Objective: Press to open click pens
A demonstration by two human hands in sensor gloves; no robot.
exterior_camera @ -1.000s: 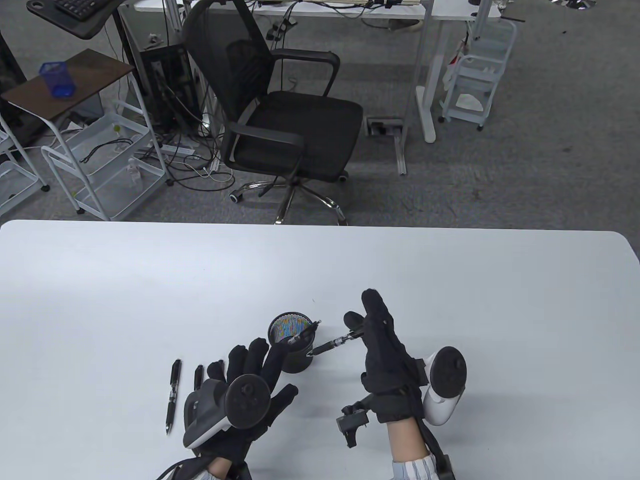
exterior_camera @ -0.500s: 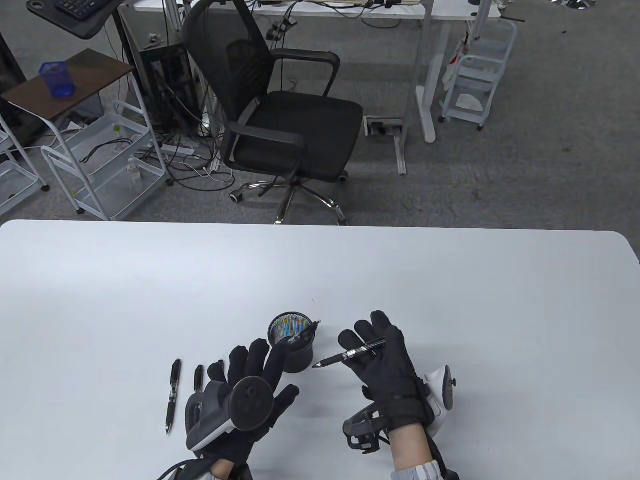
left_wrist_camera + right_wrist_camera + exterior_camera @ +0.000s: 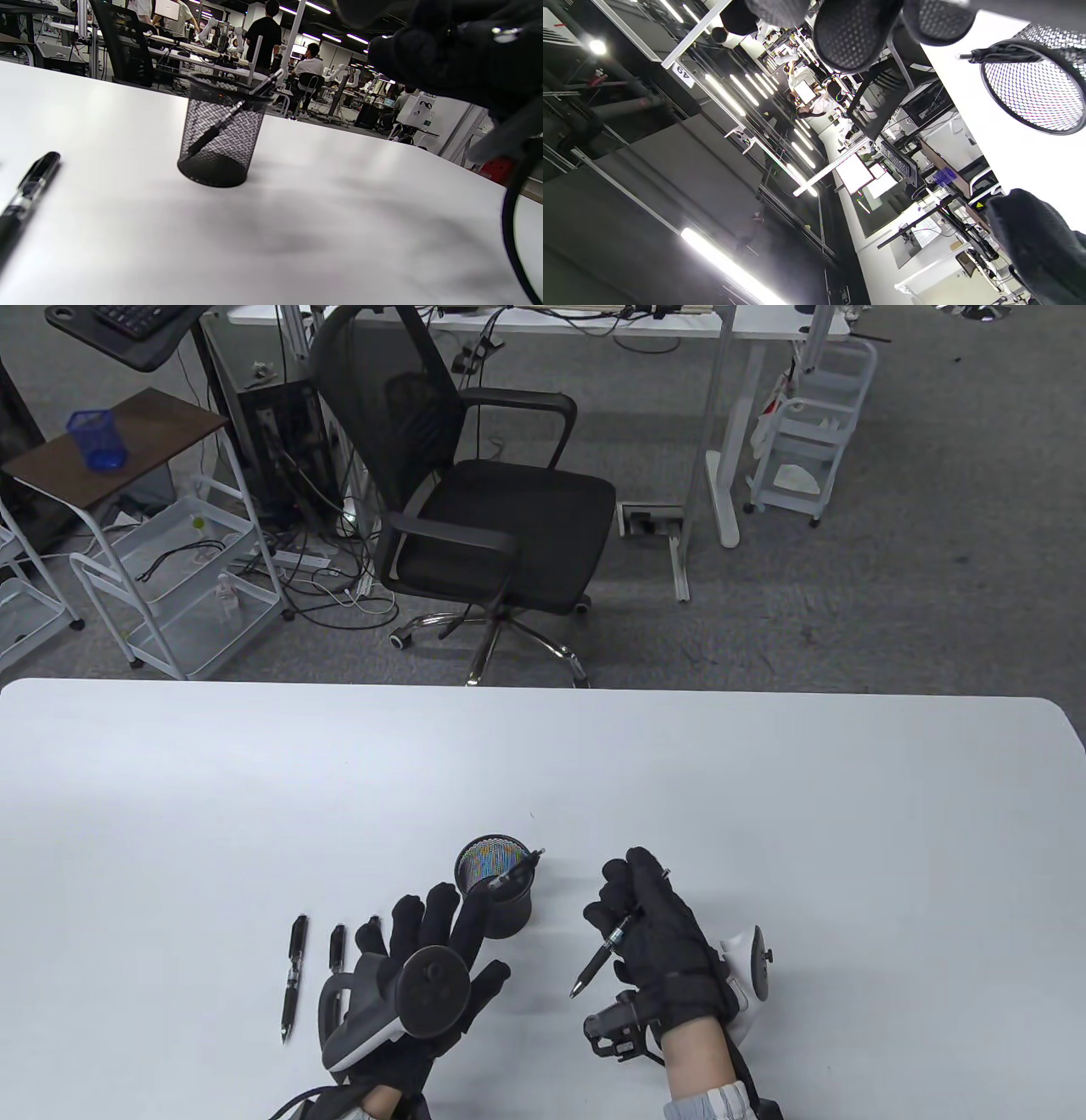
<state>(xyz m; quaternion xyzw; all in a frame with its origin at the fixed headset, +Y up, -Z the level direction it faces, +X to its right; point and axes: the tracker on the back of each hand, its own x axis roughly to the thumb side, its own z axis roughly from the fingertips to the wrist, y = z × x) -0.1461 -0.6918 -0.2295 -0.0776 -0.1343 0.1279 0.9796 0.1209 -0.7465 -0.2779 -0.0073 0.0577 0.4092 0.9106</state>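
My right hand (image 3: 653,925) grips a black click pen (image 3: 604,947), tip pointing down-left toward me, clicker end up by my fingers. A black mesh pen cup (image 3: 496,886) stands left of it with one pen (image 3: 515,869) leaning inside; the cup also shows in the left wrist view (image 3: 220,131) and the right wrist view (image 3: 1035,84). My left hand (image 3: 424,950) rests flat on the table with fingers spread, its fingertips by the cup. Two black pens lie on the table at its left, a long one (image 3: 293,976) and one (image 3: 337,948) partly hidden by the hand.
The white table (image 3: 764,780) stretches wide beyond the cup. A black office chair (image 3: 475,500) stands past the far edge. White carts (image 3: 170,585) and desks stand on the grey carpet behind.
My right hand has closed around the pen and swung it from lying sideways with its tip toward the cup to pointing down-left. My left hand has barely moved.
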